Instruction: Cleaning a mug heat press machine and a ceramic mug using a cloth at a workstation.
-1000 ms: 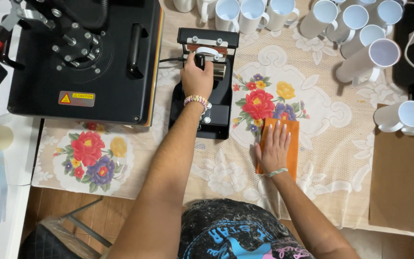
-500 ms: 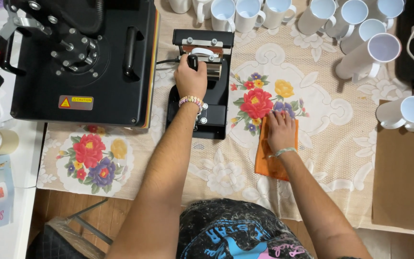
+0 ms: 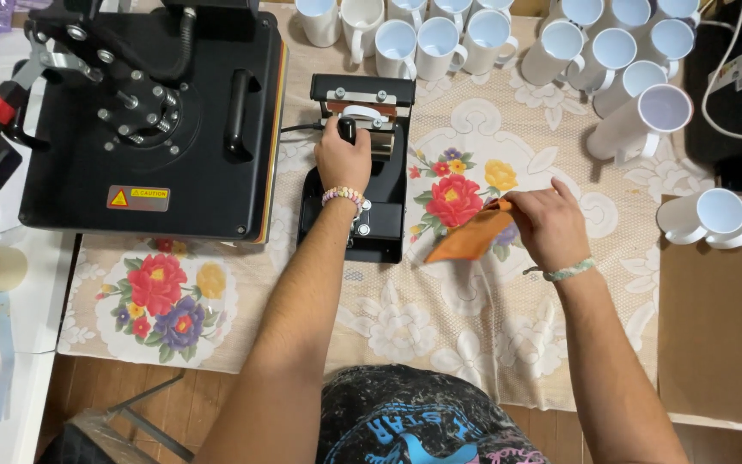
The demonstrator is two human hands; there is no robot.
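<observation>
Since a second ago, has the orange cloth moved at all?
Yes. The orange cloth lay flat on the tablecloth under the right hand; now that hand has lifted it, up toward the red flower print.

Even, warm indoor light fell from overhead, leaving only soft, short shadows beneath the forearms and beside the white mugs (image 3: 440, 43). The black heat press (image 3: 148, 129) showed small highlights on its metal bolts but no harsh glare. Focus was sharp across the tablecloth (image 3: 474, 301); straight edges bowed slightly toward the frame's corners.
</observation>
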